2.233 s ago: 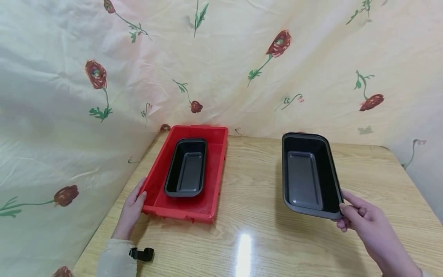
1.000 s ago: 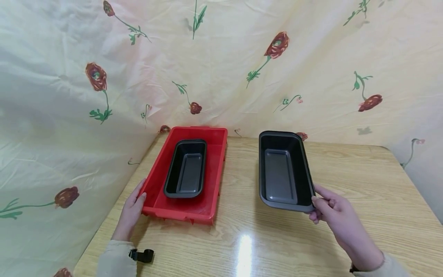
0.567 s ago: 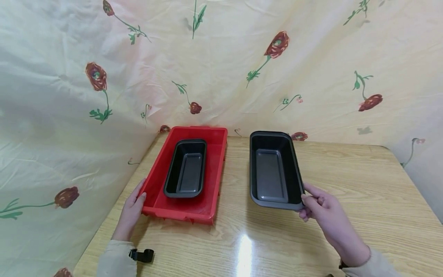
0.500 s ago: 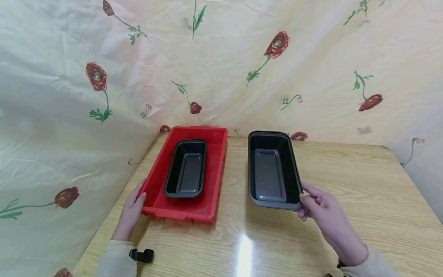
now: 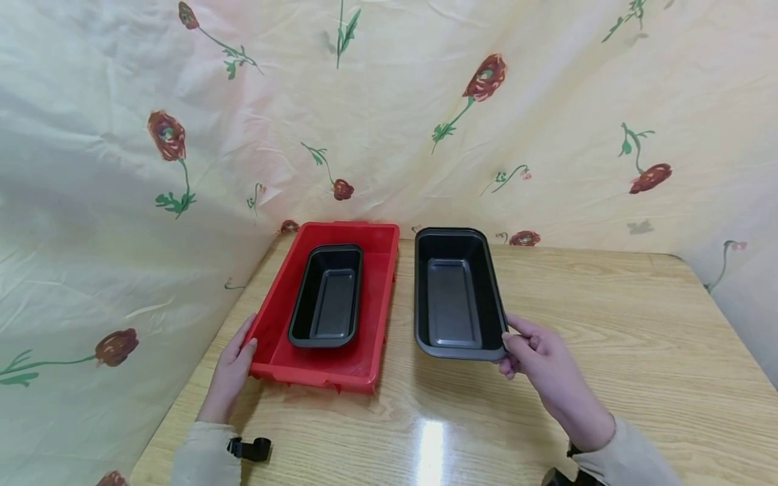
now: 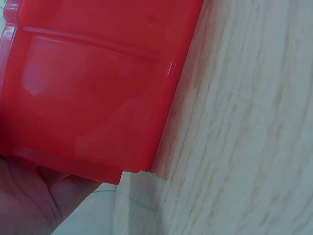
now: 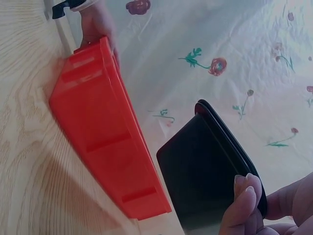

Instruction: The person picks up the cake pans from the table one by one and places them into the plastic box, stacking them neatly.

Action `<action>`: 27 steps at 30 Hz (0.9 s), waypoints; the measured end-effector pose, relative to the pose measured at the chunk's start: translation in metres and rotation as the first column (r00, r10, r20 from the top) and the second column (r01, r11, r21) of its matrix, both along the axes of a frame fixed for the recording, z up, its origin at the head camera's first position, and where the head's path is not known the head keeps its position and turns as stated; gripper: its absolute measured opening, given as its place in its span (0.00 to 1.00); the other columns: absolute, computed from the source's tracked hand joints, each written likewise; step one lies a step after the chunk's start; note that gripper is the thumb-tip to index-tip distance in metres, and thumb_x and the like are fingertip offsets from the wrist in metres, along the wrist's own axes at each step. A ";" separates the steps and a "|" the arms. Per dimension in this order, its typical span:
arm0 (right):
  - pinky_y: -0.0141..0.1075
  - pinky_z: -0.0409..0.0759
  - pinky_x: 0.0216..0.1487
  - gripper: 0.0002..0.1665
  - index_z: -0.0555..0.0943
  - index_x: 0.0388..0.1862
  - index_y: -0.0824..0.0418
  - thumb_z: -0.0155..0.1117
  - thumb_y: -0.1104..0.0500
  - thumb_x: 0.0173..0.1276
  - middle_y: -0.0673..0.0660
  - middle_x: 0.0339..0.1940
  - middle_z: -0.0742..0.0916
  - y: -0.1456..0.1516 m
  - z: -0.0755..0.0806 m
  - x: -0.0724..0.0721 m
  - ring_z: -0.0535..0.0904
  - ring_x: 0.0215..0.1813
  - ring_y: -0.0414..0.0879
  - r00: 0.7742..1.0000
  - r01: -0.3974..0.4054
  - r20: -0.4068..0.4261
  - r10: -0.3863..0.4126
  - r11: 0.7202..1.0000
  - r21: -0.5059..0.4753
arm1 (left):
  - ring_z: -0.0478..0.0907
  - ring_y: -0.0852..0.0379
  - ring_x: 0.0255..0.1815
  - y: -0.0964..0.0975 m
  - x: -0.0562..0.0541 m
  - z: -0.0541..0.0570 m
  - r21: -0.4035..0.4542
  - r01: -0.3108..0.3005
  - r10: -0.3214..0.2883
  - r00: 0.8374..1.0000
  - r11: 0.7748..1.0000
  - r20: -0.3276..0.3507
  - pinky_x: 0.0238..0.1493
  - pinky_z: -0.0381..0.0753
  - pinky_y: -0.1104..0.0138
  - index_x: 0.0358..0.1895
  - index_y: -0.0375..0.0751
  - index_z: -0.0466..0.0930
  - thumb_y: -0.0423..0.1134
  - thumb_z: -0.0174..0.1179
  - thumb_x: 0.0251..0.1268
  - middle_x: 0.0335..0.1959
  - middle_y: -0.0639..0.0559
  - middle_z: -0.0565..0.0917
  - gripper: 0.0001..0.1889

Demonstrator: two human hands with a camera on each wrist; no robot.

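Note:
A red plastic tray [image 5: 380, 324] lies on the table to the left, with one dark loaf pan [image 5: 335, 304] inside it. My left hand [image 5: 229, 364] holds the tray's left rim near its front corner; in the left wrist view the hand [image 6: 29, 200] reaches under the rim. My right hand [image 5: 550, 371] pinches the near right corner of a second dark loaf pan [image 5: 452, 304], thumb on the rim and fingers beneath. This pan is raised off the table, just right of the tray. The right wrist view shows its outer wall [image 7: 195, 171] from the side, apart from the tray.
The wood-grain table [image 5: 608, 317] extends to the right and in front. A cream flowered cloth [image 5: 389, 121] hangs behind and along the left side. Dark straps with black pieces [image 5: 249, 449] sit at both wrists.
My right hand has carried the second loaf pan steadily leftward, closer to the red tray. My left hand, the tray and the pan inside have stayed in place.

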State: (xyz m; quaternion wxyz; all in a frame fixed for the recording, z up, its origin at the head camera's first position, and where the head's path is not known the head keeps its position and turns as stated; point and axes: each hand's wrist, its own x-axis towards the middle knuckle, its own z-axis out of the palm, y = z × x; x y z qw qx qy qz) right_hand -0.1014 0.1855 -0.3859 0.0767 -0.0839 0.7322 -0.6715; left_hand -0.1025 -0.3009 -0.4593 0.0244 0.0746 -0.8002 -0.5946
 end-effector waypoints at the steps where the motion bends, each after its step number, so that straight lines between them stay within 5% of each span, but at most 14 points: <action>1: 0.33 0.79 0.28 0.29 0.58 0.72 0.77 0.46 0.64 0.78 0.58 0.33 0.87 -0.002 0.000 0.000 0.78 0.25 0.41 1.000 0.002 0.003 -0.002 1.000 -0.003 | 0.57 0.42 0.71 0.000 0.000 0.000 -0.002 0.001 -0.001 1.000 1.000 -0.001 0.49 0.67 0.83 0.79 0.49 0.49 0.37 0.40 0.80 0.77 0.43 0.54 0.28; 27: 0.33 0.80 0.28 0.30 0.56 0.73 0.76 0.46 0.66 0.77 0.61 0.29 0.85 -0.038 0.000 -0.013 0.78 0.24 0.40 0.998 -0.059 0.024 0.060 0.997 -0.049 | 0.57 0.42 0.71 0.000 -0.001 0.000 -0.026 -0.006 0.006 1.000 1.000 0.016 0.49 0.67 0.82 0.79 0.52 0.48 0.37 0.39 0.80 0.77 0.42 0.53 0.28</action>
